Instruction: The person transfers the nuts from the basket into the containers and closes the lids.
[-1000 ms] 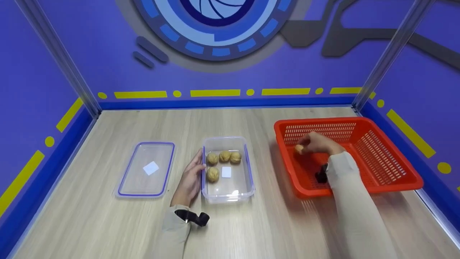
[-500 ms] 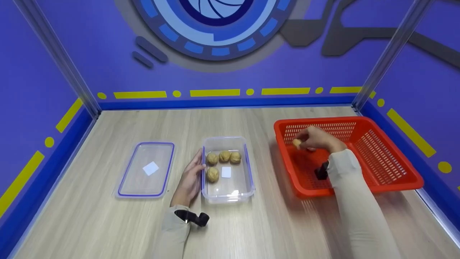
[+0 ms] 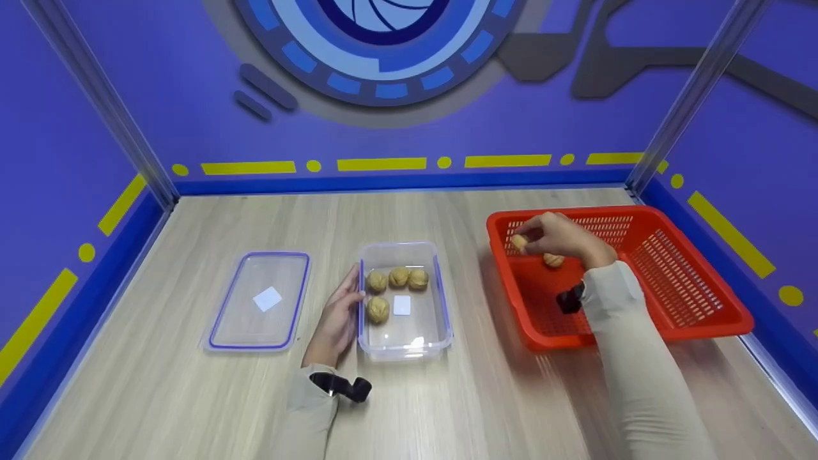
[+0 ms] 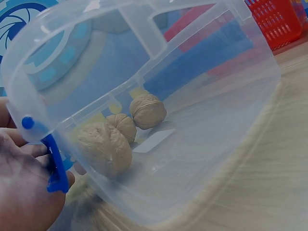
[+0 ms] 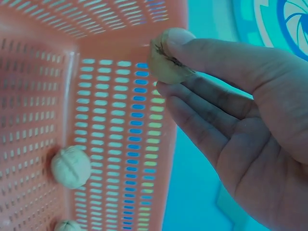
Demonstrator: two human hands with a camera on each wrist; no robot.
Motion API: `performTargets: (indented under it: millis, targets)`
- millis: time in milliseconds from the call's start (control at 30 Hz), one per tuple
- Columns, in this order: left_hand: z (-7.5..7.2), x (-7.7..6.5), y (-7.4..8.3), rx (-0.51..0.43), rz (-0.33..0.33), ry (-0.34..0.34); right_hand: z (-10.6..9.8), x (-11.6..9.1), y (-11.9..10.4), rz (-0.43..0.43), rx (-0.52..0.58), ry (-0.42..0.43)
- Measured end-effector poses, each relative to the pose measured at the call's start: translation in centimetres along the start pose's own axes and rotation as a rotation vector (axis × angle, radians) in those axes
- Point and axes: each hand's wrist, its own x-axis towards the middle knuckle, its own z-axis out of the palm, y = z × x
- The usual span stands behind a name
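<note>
My right hand pinches a walnut between thumb and fingertips, over the far left part of the red plastic basket. The right wrist view shows this walnut close up, at the basket's rim. Another walnut lies in the basket below the hand. My left hand rests against the left side of a clear plastic container, fingers straight along it and thumb at the rim. Several walnuts sit in the container, mostly toward its far end; a blue latch hangs beside my palm.
A clear lid with a blue seal and a white square lies on the table left of the container. A white square shows at the container's bottom. Blue-purple panels enclose the table at the back and sides.
My right hand has moved up and toward the far left of the basket with the walnut in its fingers, uncovering another walnut there. The left hand and container have stayed still.
</note>
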Motion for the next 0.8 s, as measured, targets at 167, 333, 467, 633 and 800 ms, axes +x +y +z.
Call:
performTargets:
  millis: [167,333,467,633,800]
  targets:
    - [0.0,-0.1,0.0,0.001,0.001,0.000,-0.3,0.0,-1.2,-0.047,-0.013,0.012]
    - [0.0,-0.1,0.0,-0.005,0.001,-0.003,-0.2,0.1,-2.6,-0.103,-0.035,0.020]
    - [0.0,-0.1,0.1,0.000,0.000,-0.008,0.1,0.4,-3.6,-0.128,-0.042,0.019]
    - [0.0,-0.1,0.0,-0.003,-0.004,-0.011,0.6,1.0,-5.2,-0.127,-0.041,0.015]
    - [-0.1,0.0,-0.1,-0.016,0.002,-0.013,1.4,1.7,-6.9,-0.115,-0.025,-0.003]
